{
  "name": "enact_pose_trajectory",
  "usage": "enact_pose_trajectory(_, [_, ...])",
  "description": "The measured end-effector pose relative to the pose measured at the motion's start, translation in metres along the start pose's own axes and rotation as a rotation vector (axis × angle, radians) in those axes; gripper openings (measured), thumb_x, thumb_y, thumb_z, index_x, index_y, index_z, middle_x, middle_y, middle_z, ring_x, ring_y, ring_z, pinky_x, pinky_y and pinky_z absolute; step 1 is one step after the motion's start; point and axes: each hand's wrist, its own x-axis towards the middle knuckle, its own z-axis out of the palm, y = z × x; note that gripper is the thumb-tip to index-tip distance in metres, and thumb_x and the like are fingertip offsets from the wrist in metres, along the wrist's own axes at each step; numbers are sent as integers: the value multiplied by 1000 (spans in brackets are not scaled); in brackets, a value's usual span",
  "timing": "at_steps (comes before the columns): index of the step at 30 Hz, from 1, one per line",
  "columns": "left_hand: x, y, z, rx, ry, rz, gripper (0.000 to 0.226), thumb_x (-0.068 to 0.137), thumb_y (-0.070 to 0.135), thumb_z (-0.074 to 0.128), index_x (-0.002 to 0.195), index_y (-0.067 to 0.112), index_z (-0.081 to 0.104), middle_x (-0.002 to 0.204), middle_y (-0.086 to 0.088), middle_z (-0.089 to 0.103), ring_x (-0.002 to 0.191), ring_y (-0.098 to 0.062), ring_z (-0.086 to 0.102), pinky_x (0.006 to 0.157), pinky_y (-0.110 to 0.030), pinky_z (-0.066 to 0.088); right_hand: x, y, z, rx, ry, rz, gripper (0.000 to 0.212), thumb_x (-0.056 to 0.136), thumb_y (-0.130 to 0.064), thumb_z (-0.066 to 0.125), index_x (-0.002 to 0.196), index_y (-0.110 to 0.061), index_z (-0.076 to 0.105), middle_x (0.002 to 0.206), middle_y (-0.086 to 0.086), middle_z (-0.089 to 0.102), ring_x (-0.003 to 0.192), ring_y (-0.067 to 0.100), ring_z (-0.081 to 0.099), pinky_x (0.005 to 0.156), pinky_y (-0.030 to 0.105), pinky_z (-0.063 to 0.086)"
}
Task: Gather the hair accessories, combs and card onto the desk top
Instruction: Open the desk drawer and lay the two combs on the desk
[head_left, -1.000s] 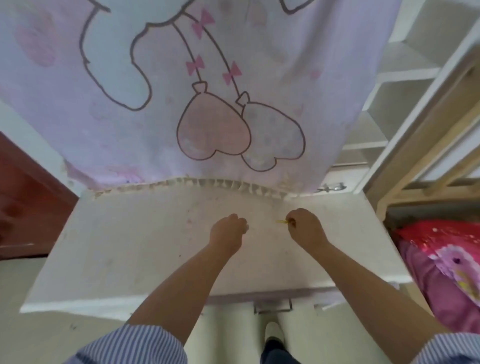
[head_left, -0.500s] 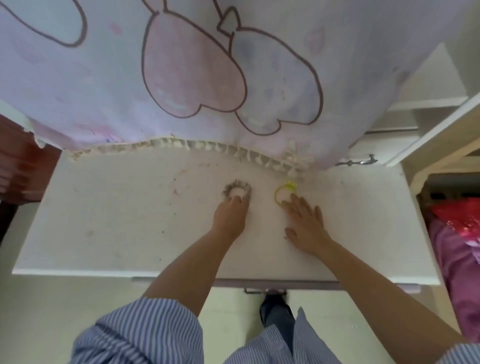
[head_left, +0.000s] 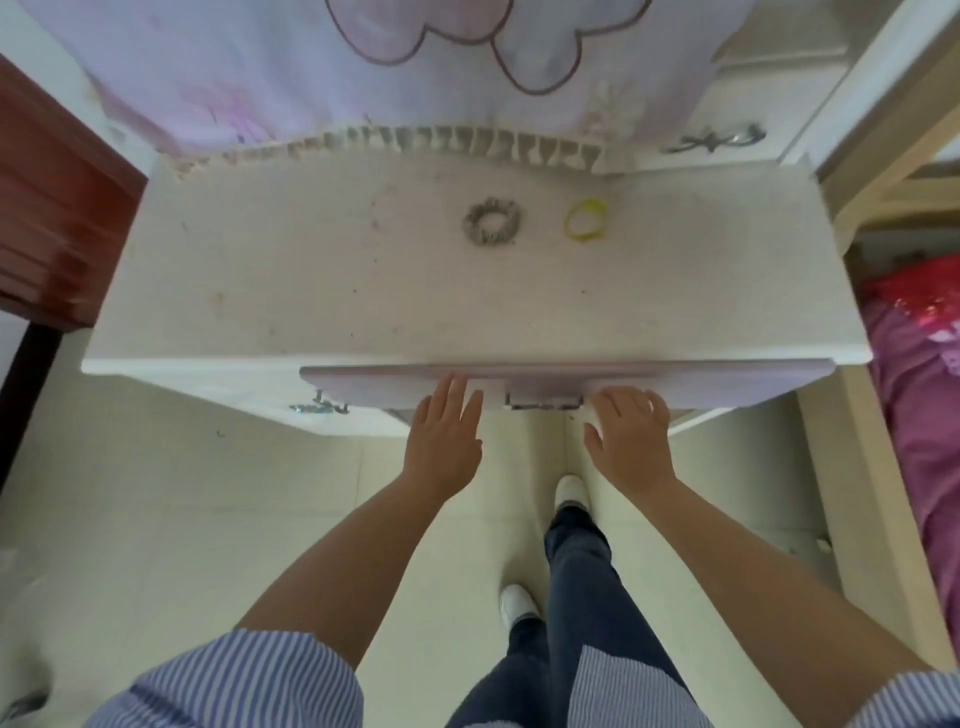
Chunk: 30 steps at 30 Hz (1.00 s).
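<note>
Desk top (head_left: 311, 291) lies bare except grey scrunchie (head_left: 491, 221) and, apparently, yellow band (head_left: 586, 221).

**Bench top and drawer front**

A grey scrunchie (head_left: 491, 222) and a yellow hair band (head_left: 586, 221) lie side by side, apart, near the far edge of the bench (head_left: 270, 270). Below the near edge, the left hand (head_left: 445, 437) and right hand (head_left: 626, 432) are spread flat, empty, at the lilac drawer front (head_left: 701, 382), either side of its metal handle (head_left: 544, 401). A patterned cloth (head_left: 363, 67) hangs over the far edge.
</note>
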Motion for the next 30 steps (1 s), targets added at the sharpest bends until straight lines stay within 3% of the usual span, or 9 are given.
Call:
enact_pose_trajectory(5, [-2,-11,17,-41,98,-67,64,88,19,58,142,4,26,153,-20,22,143,-35,15,115,-46,23,7,-17,49,-111,-113,-72,51,48,-18,85,96,-5,71,90,10,77,86,24,73,76,44,59])
enact_pose_trajectory(8, [-3,-12,26,-69,248,-43,69,67,7,78,127,-6,48,135,-32,47,127,-49,40,99,-58,40,17,-33,63,-220,-143,-17,35,70,-14,47,94,-14,73,89,0,78,90,14,72,73,24,58])
enact_pose_trajectory(11, [-14,-10,38,-109,258,-100,67,74,5,73,132,-6,41,140,-34,38,132,-50,31,105,-59,33,17,-37,62,-161,-315,104,46,76,-6,26,98,-11,66,96,7,71,100,23,63,90,33,42])
enact_pose_trajectory(14, [-23,-13,35,-76,257,-126,64,80,7,67,135,-5,36,143,-33,34,135,-48,27,108,-58,27,5,-33,65,-179,-242,82,34,81,4,33,102,-1,60,102,17,66,105,28,56,92,37,22])
enact_pose_trajectory(17, [-29,-20,31,-31,243,-108,51,83,11,66,128,-1,46,133,-30,49,128,-44,41,108,-55,30,-37,-37,61,-169,-295,34,22,77,-8,60,99,-9,63,99,9,70,101,23,61,90,32,40])
enact_pose_trajectory(19, [-38,-22,30,-2,227,-12,29,77,6,71,102,-4,61,100,-28,66,95,-42,62,90,-51,47,-63,-40,55,-204,-327,4,30,51,-20,78,80,-15,71,78,-1,75,80,13,70,73,24,46])
enact_pose_trajectory(22, [-50,-22,27,-31,126,90,19,70,2,78,79,-6,63,72,-26,67,64,-39,64,58,-40,53,-90,-39,51,-135,-320,-33,43,40,-20,82,81,-13,73,80,0,76,76,16,72,60,21,52])
enact_pose_trajectory(27, [-51,-18,30,-25,112,98,26,55,1,87,68,-2,64,59,-21,67,52,-34,63,46,-32,52,-100,-28,43,-81,-22,-142,47,51,-2,73,97,-7,69,102,14,73,98,29,68,82,39,37])
enact_pose_trajectory(30, [-51,-16,33,-9,126,100,36,39,5,93,59,1,63,50,-16,64,42,-29,62,37,-26,49,-81,-19,34,-123,-53,-60,45,54,-8,75,99,-6,68,97,13,74,94,28,67,86,41,43])
